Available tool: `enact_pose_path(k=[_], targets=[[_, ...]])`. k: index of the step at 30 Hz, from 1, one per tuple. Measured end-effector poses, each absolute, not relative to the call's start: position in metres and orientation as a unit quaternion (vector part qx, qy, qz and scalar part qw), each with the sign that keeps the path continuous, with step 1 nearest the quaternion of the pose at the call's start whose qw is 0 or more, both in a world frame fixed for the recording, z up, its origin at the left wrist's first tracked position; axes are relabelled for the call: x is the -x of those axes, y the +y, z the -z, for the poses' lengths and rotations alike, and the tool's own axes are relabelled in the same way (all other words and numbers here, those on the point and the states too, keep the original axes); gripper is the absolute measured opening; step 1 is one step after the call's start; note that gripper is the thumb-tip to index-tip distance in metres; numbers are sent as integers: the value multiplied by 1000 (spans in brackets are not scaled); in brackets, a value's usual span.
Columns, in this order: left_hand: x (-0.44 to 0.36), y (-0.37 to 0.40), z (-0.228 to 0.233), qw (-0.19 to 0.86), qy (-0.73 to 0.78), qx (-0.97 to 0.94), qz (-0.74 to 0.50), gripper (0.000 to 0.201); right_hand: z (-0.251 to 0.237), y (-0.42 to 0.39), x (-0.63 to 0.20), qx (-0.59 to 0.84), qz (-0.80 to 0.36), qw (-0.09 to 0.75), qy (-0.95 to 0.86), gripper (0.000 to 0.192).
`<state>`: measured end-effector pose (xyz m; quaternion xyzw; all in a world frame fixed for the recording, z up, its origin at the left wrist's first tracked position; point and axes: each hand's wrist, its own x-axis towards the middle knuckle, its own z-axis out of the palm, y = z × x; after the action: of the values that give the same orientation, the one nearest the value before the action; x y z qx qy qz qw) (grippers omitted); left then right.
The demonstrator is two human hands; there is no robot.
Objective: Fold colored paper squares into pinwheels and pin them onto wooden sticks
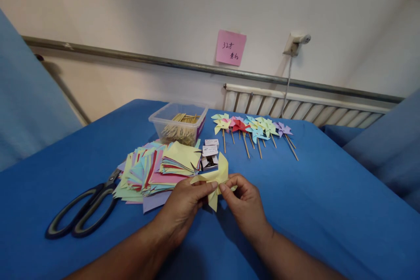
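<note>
Both hands meet over the blue table near its front, pinching one yellow paper square (215, 177) that is partly folded into points. My left hand (185, 205) grips its left side with thumb and fingertips. My right hand (244, 201) holds its right side, fingertips touching the centre. Just left of the hands lies a loose pile of coloured paper squares (154, 170).
Black-handled scissors (83, 210) lie at the left. A clear plastic box of wooden sticks (179, 127) stands behind the pile, with small white boxes (210, 155) beside it. Several finished paper pinwheels on sticks (252, 131) lie in a row farther back. A pink note (230, 48) hangs on the wall.
</note>
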<state>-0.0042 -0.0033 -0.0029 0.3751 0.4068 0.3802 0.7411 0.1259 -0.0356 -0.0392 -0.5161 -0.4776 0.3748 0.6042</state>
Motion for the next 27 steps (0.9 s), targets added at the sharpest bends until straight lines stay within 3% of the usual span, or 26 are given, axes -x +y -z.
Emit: enact_pose_path(k=[14,19,27], targets=[[3,-4,-1,724,412,-399,-382,10,43,-35,-124,510,-416,606,-446,12],[3,-4,-4,741,398,-386,-380,23,38,-33,-130,474,-440,665,-374,37],[8,-1,2,716,430,-457,-306,18,31,-33,-133,399,-550,627,-381,38]])
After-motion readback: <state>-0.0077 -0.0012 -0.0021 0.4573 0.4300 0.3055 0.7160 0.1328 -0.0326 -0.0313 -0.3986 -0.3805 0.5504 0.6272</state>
